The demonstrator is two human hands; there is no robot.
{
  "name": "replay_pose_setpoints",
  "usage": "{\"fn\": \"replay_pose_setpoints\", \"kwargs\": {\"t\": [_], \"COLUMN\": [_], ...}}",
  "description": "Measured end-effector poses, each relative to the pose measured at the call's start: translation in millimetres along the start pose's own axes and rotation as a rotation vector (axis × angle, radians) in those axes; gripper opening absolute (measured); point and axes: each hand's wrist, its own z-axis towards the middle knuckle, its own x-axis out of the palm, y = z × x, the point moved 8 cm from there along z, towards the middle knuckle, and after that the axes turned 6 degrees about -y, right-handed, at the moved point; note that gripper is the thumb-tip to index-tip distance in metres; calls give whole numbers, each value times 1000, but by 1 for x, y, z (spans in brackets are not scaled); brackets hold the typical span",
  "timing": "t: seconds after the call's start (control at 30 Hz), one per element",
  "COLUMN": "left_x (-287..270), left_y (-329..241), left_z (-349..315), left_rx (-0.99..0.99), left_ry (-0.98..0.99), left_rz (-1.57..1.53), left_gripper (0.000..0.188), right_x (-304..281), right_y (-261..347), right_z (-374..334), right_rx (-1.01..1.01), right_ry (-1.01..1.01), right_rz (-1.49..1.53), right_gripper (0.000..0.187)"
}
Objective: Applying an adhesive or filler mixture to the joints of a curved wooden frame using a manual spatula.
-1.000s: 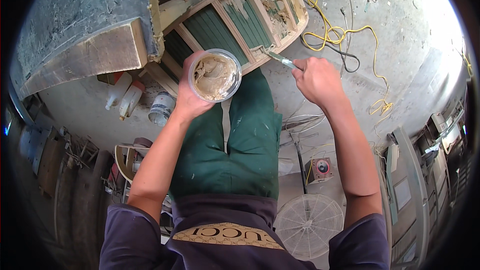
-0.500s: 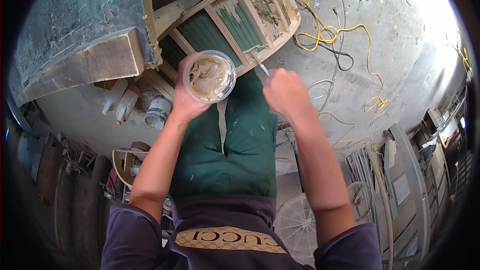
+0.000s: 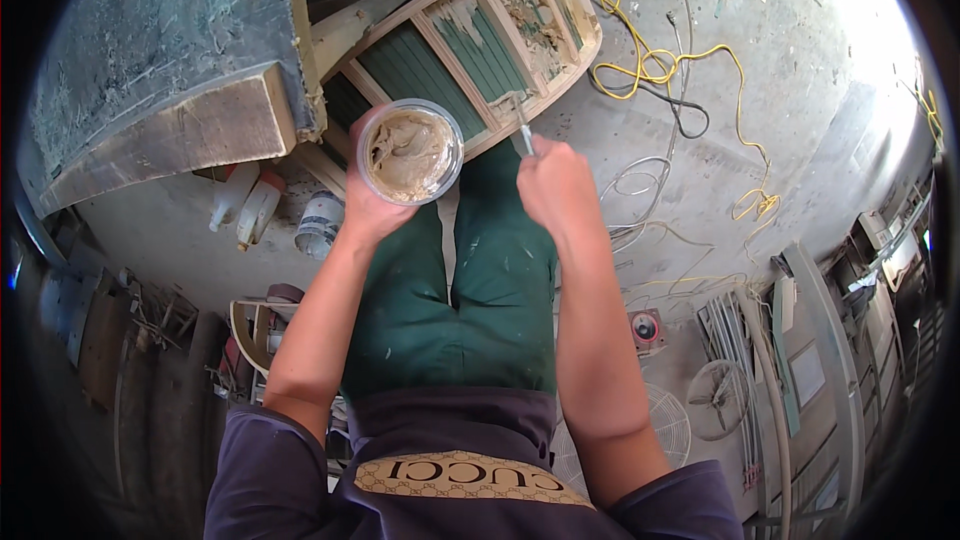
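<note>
My left hand [image 3: 372, 210] is wrapped round a clear plastic tub [image 3: 456, 152], tilted so its open mouth faces up at me. Beige paste [image 3: 412, 155] fills much of it and smears its inner wall. In my right fist [image 3: 557, 183] is a narrow spatula [image 3: 526, 135], pointing away from me. Its tip meets the lower corner of a green slatted bay in a curved wooden frame [image 3: 430, 25], where some beige paste lies. The far right bays of that frame carry rough beige patches over the green. Fingers behind the tub are hidden.
A large dark-topped piece [image 3: 170, 30] with a thick wooden edge stands at the left. Below it are white bottles [image 3: 258, 208] and a smeared bucket [image 3: 320, 224]. Yellow cable [image 3: 740, 105] loops over the floor at right. A round fan guard [image 3: 668, 427] shows beside my right arm.
My right hand has shifted slightly left, and the spatula now points more directly away from me. The tub in my left hand has moved slightly left.
</note>
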Motion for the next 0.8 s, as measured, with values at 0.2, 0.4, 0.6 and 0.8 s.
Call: {"fn": "replay_pose_setpoints", "kwargs": {"t": [0.2, 0.4, 0.6, 0.8], "left_x": [-5, -14, -19, -30], "left_y": [8, 5, -5, 11], "left_z": [1, 4, 6, -3], "left_rx": [-69, -77, 6, -66], "left_ry": [21, 12, 60, -19], "left_rz": [-15, 24, -19, 1], "left_gripper": [89, 87, 89, 90], "right_x": [16, -17, -48, -48], "right_y": [15, 18, 11, 11], "right_z": [-3, -14, 3, 35], "right_rx": [-23, -165, -499, -795], "right_ry": [25, 59, 24, 129], "right_rz": [-103, -186, -596, -732], "right_gripper": [38, 37, 40, 42]}}
